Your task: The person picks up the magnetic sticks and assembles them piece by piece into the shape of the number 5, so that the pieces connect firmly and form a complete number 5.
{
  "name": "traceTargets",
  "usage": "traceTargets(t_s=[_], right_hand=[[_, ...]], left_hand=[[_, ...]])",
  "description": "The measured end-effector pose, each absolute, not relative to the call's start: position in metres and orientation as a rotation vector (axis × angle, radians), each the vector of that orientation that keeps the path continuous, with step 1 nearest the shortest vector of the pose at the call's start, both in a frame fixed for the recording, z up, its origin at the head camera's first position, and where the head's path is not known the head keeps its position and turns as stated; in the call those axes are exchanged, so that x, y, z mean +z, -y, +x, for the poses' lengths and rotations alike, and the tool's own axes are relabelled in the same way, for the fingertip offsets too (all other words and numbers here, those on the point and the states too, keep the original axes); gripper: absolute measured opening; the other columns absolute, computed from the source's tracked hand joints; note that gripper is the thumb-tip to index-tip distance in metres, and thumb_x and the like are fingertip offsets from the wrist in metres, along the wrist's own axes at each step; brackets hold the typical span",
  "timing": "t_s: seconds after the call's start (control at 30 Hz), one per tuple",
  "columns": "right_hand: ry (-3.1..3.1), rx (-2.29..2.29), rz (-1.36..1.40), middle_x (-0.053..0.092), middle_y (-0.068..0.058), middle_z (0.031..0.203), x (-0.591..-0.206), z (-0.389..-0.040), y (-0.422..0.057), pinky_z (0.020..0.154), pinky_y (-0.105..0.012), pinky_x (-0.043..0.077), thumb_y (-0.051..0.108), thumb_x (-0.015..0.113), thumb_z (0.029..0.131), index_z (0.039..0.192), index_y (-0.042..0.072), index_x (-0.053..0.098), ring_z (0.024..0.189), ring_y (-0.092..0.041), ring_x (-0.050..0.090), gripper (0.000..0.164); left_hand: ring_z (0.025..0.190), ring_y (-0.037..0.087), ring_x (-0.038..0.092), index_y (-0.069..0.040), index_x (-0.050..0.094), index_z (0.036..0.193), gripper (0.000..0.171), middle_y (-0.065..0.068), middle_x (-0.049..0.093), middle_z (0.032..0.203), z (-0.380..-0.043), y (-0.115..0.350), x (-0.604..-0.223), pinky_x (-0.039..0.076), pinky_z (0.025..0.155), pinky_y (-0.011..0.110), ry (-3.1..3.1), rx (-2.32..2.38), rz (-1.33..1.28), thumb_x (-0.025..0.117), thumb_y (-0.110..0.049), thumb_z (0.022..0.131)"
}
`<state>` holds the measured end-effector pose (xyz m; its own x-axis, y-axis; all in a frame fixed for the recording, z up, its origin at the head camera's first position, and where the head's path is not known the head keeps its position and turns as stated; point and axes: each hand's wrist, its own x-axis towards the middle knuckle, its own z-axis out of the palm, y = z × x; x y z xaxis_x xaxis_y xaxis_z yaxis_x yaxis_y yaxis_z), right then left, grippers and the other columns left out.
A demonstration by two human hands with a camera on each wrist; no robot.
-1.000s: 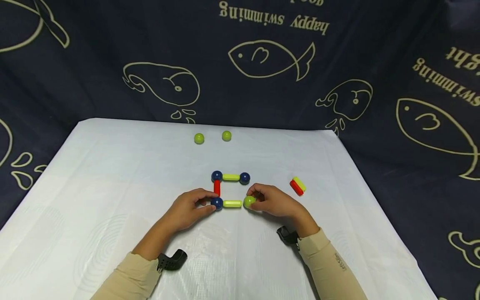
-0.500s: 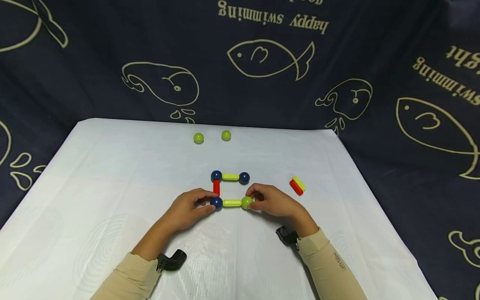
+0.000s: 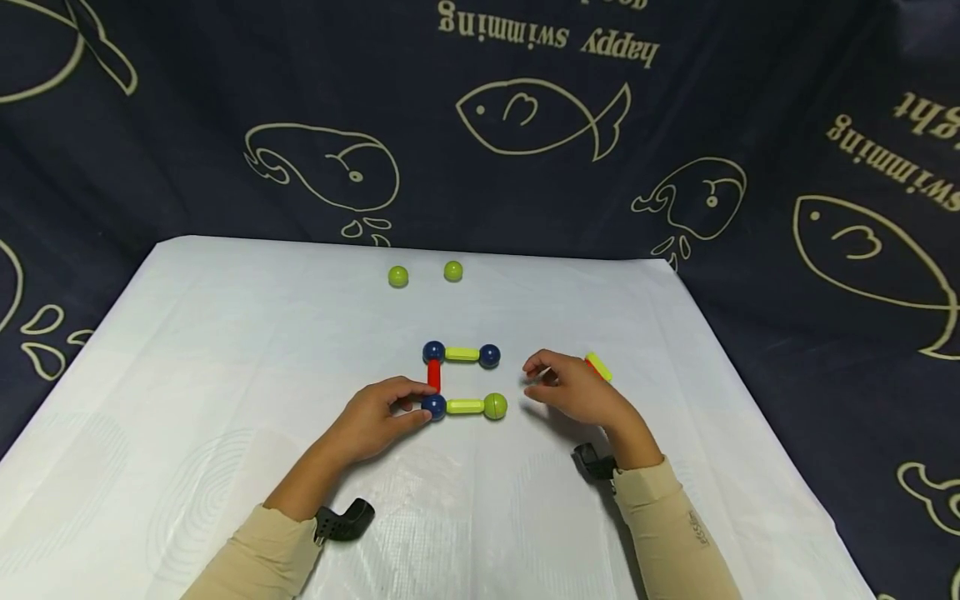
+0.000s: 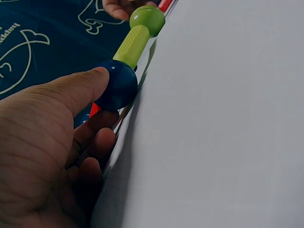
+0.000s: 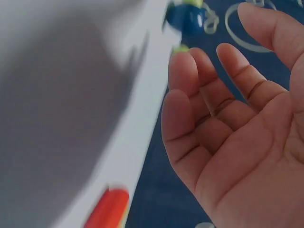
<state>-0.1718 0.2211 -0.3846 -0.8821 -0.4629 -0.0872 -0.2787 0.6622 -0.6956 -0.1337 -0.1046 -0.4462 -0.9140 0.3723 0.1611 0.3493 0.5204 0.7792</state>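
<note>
Beige sleeves [image 3: 258, 550] closest, black wrist-mounted device [image 3: 345, 521] on the left arm, matching one on the right. Left hand [image 3: 378, 419]: thumb and fingertips pinching the near navy ball [image 4: 119, 88], which sits on the white tabletop [image 3: 225, 350]. From that ball a lime rod [image 3: 465, 407] runs right, touching a lime-green ball [image 3: 495, 406] at its far end. Right hand [image 3: 573, 387]: just right of that ball, fingers loosely curved and released, gripping nothing. Red rod [image 3: 434, 377] runs away from the near navy ball, near end partly behind left fingers, up to the back-left navy ball [image 3: 433, 352]. Second lime rod [image 3: 462, 354] joins that to the back-right navy ball [image 3: 490, 356]; whole thing reads as a sideways U. Spare red rod [image 5: 108, 209] and spare lime rod [image 3: 598, 367] lie side by side behind the right hand, red mostly hidden in the head view. Two loose green balls [image 3: 453, 271] near the back edge, apart. Navy fish-print cloth [image 3: 525, 200] behind.
</note>
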Motion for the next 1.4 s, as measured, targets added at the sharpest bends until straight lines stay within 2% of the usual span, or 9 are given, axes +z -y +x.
traceTargets(t_s=[0.17,0.53,0.77,1.17,1.4], right_hand=[[-2.746,-1.017,-0.488,0.064,-0.014,0.113,-0.376,-0.174,-0.250,0.074,-0.037,0.050,0.015,0.068,0.094,0.117,0.004,0.062,0.093,-0.023,0.062,0.026],[-2.793,-0.928,-0.265,0.064,-0.015,0.114,-0.373,-0.178,-0.295,0.071,-0.036,0.049,0.014,0.066,0.096,0.121,0.002,0.060,0.095,-0.027,0.062,0.029],[-2.765,-0.929,-0.297,0.065,-0.015,0.109,-0.380,-0.181,-0.298,0.073,-0.036,0.049,0.012,0.067,0.094,0.114,0.003,0.062,0.089,-0.024,0.062,0.022],[-2.750,-0.917,-0.376,0.067,-0.013,0.111,-0.388,-0.183,-0.283,0.082,-0.040,0.049,0.010,0.067,0.094,0.115,0.002,0.063,0.099,-0.025,0.061,0.022],[-2.750,-0.898,-0.383,0.066,-0.008,0.101,-0.393,-0.185,-0.278,0.076,-0.037,0.049,0.008,0.066,0.094,0.112,0.003,0.063,0.085,-0.020,0.059,0.019]], left_hand=[[0.087,0.012,0.057,-0.021,0.071,0.119,0.030,-0.010,0.064,0.098,-0.134,0.105,-0.446,0.047,0.077,0.034,-2.726,1.373,0.649,0.076,-0.021,0.089],[0.087,0.012,0.057,-0.021,0.071,0.120,0.031,-0.010,0.064,0.098,-0.134,0.105,-0.447,0.047,0.077,0.034,-2.730,1.366,0.652,0.076,-0.022,0.089],[0.086,0.012,0.057,-0.021,0.071,0.120,0.031,-0.010,0.064,0.098,-0.134,0.105,-0.447,0.047,0.077,0.034,-2.738,1.359,0.666,0.076,-0.022,0.089],[0.087,0.013,0.057,-0.021,0.071,0.120,0.031,-0.010,0.063,0.097,-0.134,0.104,-0.446,0.047,0.077,0.034,-2.729,1.351,0.654,0.076,-0.022,0.090],[0.087,0.013,0.057,-0.022,0.071,0.119,0.031,-0.010,0.063,0.097,-0.135,0.104,-0.447,0.047,0.077,0.035,-2.730,1.358,0.651,0.076,-0.022,0.089]])
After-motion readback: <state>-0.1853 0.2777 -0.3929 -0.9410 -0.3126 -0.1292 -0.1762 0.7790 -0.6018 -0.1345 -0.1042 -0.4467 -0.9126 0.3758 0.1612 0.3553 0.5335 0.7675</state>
